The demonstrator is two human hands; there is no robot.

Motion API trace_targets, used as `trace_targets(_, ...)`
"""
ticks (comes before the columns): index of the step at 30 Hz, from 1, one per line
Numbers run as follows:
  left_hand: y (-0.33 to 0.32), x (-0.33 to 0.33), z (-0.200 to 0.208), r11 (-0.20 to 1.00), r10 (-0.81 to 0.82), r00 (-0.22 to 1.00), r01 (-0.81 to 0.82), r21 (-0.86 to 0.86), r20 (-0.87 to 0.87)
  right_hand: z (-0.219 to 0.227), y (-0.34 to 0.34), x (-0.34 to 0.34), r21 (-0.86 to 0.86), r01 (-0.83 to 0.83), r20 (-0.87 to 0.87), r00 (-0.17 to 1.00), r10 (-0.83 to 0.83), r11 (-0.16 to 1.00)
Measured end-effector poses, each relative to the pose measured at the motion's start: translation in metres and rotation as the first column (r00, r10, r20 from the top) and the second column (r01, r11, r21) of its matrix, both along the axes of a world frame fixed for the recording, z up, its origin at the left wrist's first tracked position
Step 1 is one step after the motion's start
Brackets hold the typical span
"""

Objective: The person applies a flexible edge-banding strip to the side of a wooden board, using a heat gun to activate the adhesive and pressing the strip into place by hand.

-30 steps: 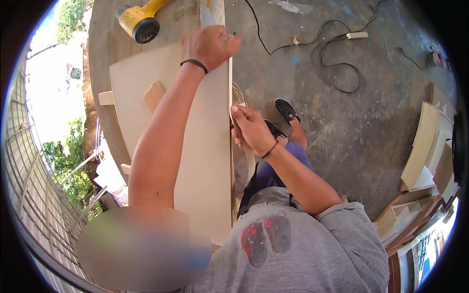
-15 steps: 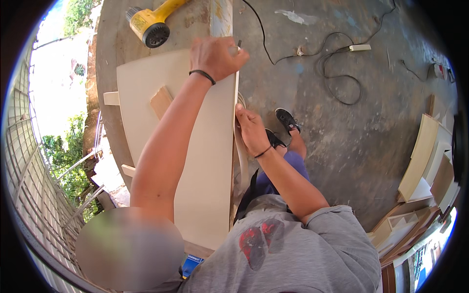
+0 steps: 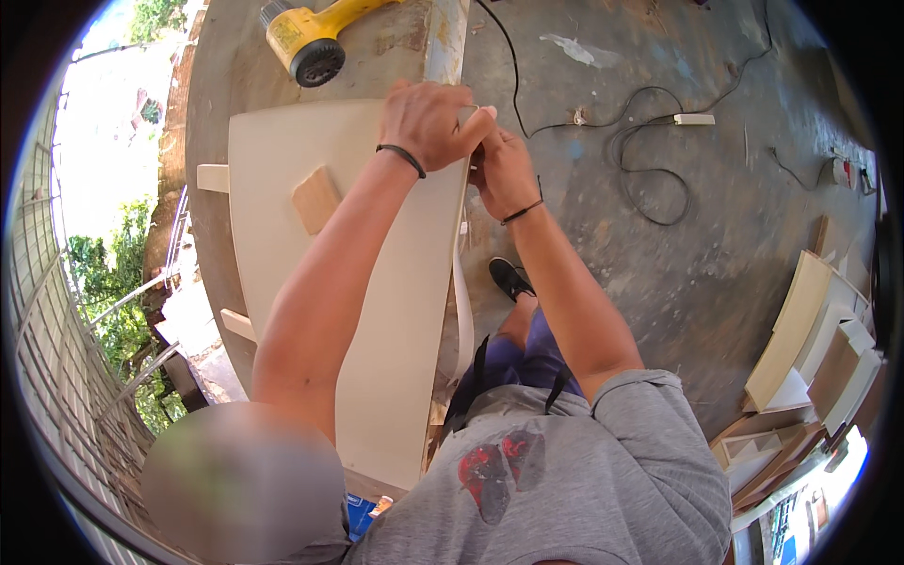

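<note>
A white board (image 3: 386, 301) with a slightly curved far edge lies flat on the workbench. At its far right corner my left hand (image 3: 428, 127) is closed, thumb and fingers pressed together over the board's edge. My right hand (image 3: 508, 174) meets it there from the right, fingers curled in a pinch. What either hand pinches is hidden between the fingers. A pale thin edging strip (image 3: 462, 311) hangs in a loose bow along the board's right side, below my right hand. On top of the board, left of my left forearm, rests a small wooden block (image 3: 315, 200).
A yellow heat gun (image 3: 315, 47) lies on the workbench (image 3: 212, 245) beyond the board. Pale wooden sticks (image 3: 213, 177) poke out from under its left side. A black cable (image 3: 650, 169) coils on the floor at right. Wooden panels (image 3: 796, 330) lean at the far right.
My right hand has moved up along the board's right edge to meet my left hand at the far corner. My left hand has shifted slightly right. More of the hanging strip shows.
</note>
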State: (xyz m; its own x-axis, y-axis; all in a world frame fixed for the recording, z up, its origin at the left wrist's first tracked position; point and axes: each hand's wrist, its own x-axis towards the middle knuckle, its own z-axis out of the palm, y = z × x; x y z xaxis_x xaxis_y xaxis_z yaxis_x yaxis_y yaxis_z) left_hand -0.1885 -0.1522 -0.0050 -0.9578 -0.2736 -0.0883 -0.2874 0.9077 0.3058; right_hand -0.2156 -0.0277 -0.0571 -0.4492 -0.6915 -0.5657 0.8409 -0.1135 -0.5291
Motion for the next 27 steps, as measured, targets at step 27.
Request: trace_targets(27,0.265,0.261,0.006,0.364,0.902,0.431,-0.782,0.506,0.018,0.031,0.064,0.052,0.199,-0.615,-0.149,0.75,0.644,0.763)
